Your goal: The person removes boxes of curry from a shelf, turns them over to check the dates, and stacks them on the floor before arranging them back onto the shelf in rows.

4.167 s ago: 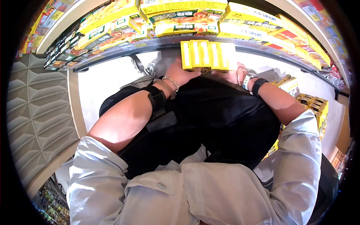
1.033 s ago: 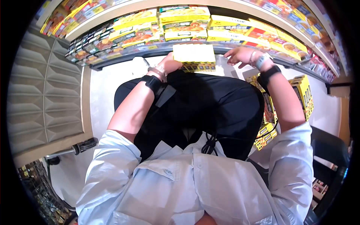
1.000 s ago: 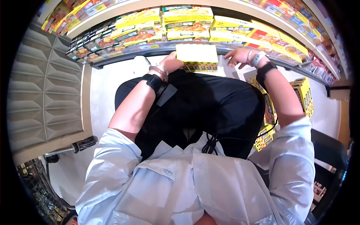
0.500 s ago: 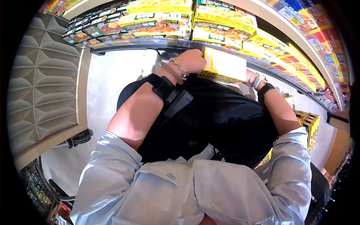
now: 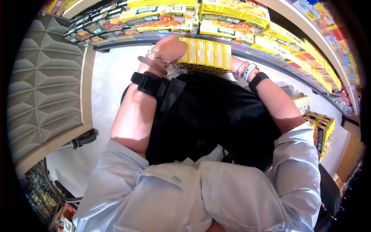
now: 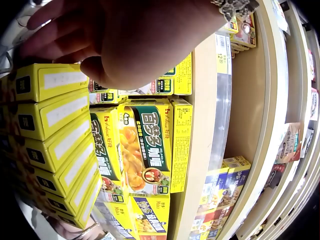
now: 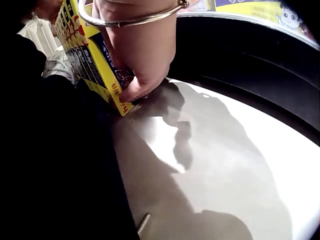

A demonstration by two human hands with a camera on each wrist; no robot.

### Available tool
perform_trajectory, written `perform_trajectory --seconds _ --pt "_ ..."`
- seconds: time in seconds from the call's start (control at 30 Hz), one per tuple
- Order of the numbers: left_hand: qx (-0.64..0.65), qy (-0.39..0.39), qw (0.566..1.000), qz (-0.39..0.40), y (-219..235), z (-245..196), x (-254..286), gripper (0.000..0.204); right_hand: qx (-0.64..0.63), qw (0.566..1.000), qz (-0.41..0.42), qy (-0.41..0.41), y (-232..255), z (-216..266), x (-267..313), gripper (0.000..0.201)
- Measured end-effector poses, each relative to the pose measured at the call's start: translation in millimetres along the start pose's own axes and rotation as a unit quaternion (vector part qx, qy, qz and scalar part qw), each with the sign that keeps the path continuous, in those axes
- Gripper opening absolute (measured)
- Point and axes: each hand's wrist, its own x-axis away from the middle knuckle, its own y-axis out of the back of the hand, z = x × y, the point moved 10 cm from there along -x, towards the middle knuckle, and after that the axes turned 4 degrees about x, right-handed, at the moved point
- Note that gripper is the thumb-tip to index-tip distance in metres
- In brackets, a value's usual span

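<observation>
At the left stands a grey quilted panel (image 5: 34,77), with a wire basket (image 5: 36,189) below it. White floor (image 5: 110,73) runs beneath the shelf (image 6: 204,115), which carries dark boxes (image 5: 103,21), then yellow boxes (image 5: 228,25), with more packs farther right. On the floor at far right are stacked cartons (image 5: 324,133).

The row (image 5: 210,54) of upright yellow boxes is between the person's hands, just in front of the shelf and beyond the black trousers (image 5: 216,120). The left hand (image 5: 170,48) lies against its left end, fingers fairly straight, thumb at a box corner. The right hand (image 5: 236,65) is at the right end, one bent digit touching the outermost box; its other fingers are hidden, so how far it closes cannot be told.

Half a second ago the row and left hand were farther right in the head view. A second ago the right hand was apart from the row; now it touches it.
</observation>
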Motion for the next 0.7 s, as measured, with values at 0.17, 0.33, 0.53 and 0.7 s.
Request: perform_trajectory --seconds 0.17,0.33,0.53,0.7 --pt "0.12 0.05 0.991 -0.039 2 16 3 0.044 -0.069 0.985 0.122 -0.096 -4 -49 -16 0.022" --pt "0.155 0.071 0.984 -0.043 17 8 13 0.041 0.201 0.955 0.046 -0.215 32 -35 21 0.019" --pt "0.165 0.137 0.965 -0.151 48 12 38 0.037 0.246 0.962 0.009 -0.118 99 63 126 0.04" --pt "0.323 0.042 0.93 -0.169 66 25 86 0.033 0.179 0.931 -0.272 0.167 128 182 338 0.036"
